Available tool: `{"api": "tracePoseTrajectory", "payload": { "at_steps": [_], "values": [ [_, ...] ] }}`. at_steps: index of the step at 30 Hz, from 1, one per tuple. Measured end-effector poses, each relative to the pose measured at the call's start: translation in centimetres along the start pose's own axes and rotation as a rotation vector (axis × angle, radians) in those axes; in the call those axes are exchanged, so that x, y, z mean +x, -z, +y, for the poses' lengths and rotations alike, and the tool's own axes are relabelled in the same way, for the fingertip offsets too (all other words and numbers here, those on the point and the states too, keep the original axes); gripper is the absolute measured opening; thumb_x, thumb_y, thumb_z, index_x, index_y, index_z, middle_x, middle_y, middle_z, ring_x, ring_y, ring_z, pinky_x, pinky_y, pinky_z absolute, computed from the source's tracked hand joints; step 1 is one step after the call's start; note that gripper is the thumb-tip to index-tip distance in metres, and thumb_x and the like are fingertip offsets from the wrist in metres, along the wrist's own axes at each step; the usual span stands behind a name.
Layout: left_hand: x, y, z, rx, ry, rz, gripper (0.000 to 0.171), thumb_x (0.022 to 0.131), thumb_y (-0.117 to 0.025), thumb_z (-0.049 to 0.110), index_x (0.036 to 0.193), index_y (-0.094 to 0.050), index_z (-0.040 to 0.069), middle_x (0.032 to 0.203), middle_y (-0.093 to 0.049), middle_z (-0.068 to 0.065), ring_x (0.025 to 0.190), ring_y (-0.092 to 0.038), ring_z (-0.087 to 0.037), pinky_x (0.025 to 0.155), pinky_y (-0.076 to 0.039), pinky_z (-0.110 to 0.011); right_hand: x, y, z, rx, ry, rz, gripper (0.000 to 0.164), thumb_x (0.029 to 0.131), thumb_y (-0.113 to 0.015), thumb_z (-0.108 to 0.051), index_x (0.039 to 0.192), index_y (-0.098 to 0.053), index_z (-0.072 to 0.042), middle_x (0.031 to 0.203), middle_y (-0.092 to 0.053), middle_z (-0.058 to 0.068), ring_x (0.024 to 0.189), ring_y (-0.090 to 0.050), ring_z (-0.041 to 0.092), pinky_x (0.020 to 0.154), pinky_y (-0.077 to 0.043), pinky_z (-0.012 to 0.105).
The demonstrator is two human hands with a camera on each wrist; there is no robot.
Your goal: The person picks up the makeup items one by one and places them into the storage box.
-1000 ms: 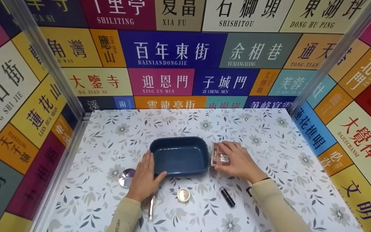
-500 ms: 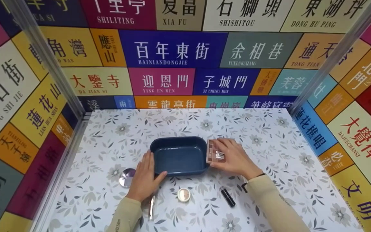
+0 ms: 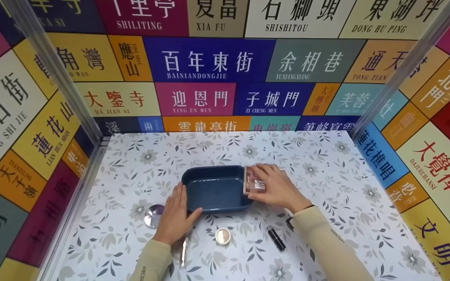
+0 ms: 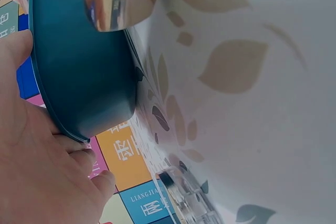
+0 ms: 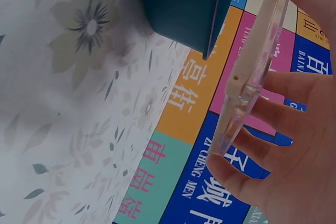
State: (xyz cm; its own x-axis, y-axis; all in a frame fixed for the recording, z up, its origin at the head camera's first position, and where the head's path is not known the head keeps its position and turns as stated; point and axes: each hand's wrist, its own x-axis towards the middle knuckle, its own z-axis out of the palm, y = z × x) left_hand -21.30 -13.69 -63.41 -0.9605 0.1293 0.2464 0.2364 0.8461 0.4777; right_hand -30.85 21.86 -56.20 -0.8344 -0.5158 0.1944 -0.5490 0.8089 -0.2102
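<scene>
A dark blue rectangular tub [image 3: 217, 195] stands on the table. My left hand [image 3: 175, 218] touches its left end, fingers fairly straight along the side; in the left wrist view the thumb and fingertips lie at the rim. My right hand [image 3: 277, 185] holds an eyeshadow palette [image 3: 251, 180] with a clear lid, thumb on one edge and fingers on the other. It is over the tub's right rim, hiding part of it. In the right wrist view the palette [image 5: 249, 72] shows edge-on, raised above the table beside the tub [image 5: 184, 9].
Near the left hand lies a round shiny compact [image 3: 153, 216], partly hidden by it. In front of the tub are a slim gold tube [image 3: 183, 251], a small round powder pot [image 3: 222, 236] and a black tube [image 3: 276, 239]. Sign-printed panels [image 3: 209, 58] wall the leaf-patterned table [image 3: 131, 171].
My right hand has moved left with the eyeshadow palette, from beside the tub to over its right rim. My left hand and the tub have stayed in place.
</scene>
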Motion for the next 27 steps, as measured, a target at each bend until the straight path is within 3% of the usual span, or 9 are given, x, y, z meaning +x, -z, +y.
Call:
{"api": "tracePoseTrajectory", "payload": {
  "at_steps": [10, 17, 21, 27],
  "values": [
    [0.0, -0.2, -0.1, 0.009, 0.017, -0.022, 0.095, 0.096, -0.057, 0.059, 0.159, -0.019, -0.002, 0.168, -0.007, -0.013, 0.153, -0.009, -0.029, 0.123, -0.012, -0.048, 1.6, -0.1, -1.2, 0.017, -0.006, -0.017, 0.098, 0.075, -0.071, -0.074, 0.155, -0.043, -0.025, 0.150, -0.046, 0.002, 0.133, -0.042, 0.029, 0.106, -0.038, 0.059],
    [0.0, -0.4, -0.2, 0.004, -0.014, 0.018, 0.095, 0.096, -0.061, 0.055, 0.158, -0.021, -0.005, 0.165, -0.016, -0.020, 0.151, -0.018, -0.036, 0.120, -0.021, -0.055, 2.6, -0.5, -1.9, 0.000, 0.002, -0.036, 0.097, 0.076, -0.070, -0.075, 0.156, -0.039, -0.030, 0.150, -0.045, 0.000, 0.133, -0.042, 0.026, 0.106, -0.039, 0.057],
    [0.0, -0.5, -0.3, 0.006, -0.013, 0.020, 0.095, 0.095, -0.063, 0.054, 0.157, -0.022, -0.005, 0.165, -0.017, -0.020, 0.150, -0.019, -0.038, 0.119, -0.022, -0.056, 3.1, -0.9, -2.2, 0.009, 0.014, -0.051, 0.099, 0.075, -0.071, -0.075, 0.156, -0.041, -0.026, 0.150, -0.046, 0.001, 0.132, -0.042, 0.027, 0.108, -0.038, 0.055],
    [0.1, -0.3, -0.4, 0.015, 0.005, -0.003, 0.095, 0.097, -0.058, 0.057, 0.159, -0.019, -0.003, 0.167, -0.012, -0.018, 0.152, -0.013, -0.033, 0.120, -0.019, -0.053, 3.6, -1.8, -2.6, -0.010, 0.030, -0.079, 0.100, 0.075, -0.069, -0.077, 0.156, -0.040, -0.026, 0.151, -0.045, 0.002, 0.131, -0.043, 0.027, 0.109, -0.037, 0.053]
  ]
}}
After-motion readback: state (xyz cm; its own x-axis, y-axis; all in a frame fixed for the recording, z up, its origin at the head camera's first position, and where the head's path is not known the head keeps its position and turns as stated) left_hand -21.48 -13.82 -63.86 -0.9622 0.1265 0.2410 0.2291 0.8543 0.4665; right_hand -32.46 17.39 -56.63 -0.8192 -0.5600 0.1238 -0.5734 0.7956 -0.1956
